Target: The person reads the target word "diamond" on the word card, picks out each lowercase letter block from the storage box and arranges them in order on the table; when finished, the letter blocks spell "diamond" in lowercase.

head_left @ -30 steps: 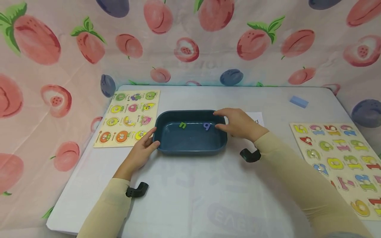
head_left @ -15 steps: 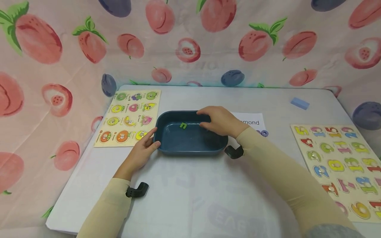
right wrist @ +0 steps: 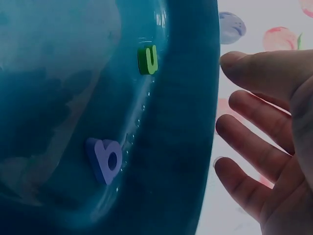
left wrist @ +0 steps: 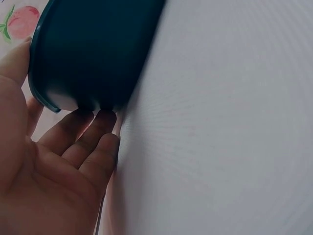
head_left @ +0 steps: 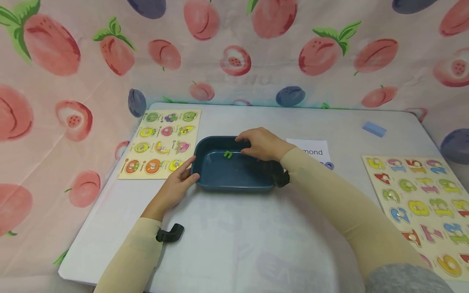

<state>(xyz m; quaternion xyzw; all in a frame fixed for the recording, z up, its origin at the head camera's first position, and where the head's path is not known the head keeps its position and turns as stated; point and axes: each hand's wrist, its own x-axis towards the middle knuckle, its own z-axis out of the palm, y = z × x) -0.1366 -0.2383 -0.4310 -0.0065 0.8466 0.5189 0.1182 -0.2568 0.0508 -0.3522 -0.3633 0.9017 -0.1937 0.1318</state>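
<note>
My left hand (head_left: 175, 188) holds the left end of a dark teal plastic basin (head_left: 234, 179), thumb at the rim and fingers against the outer wall. In the left wrist view those fingertips meet the underside of the basin's end (left wrist: 93, 63). My right hand (head_left: 264, 144) hovers over the basin's far right side, fingers loosely spread with nothing between them. Inside the basin lie a green letter (head_left: 228, 154) shaped like an n and a purple letter (right wrist: 105, 159) with a round loop. The right hand mostly hides the purple one in the head view.
A white printed card (head_left: 315, 148) lies right of the basin, partly behind the right arm, with a purple piece (head_left: 329, 165) on its edge. A fruit puzzle board (head_left: 157, 140) lies left, a number puzzle board (head_left: 417, 195) right. A blue block (head_left: 374, 129) sits at the back right.
My right hand has moved left from the basin's right end to over its inside, covering the purple letter and uncovering more of the card. My left hand keeps its hold.
</note>
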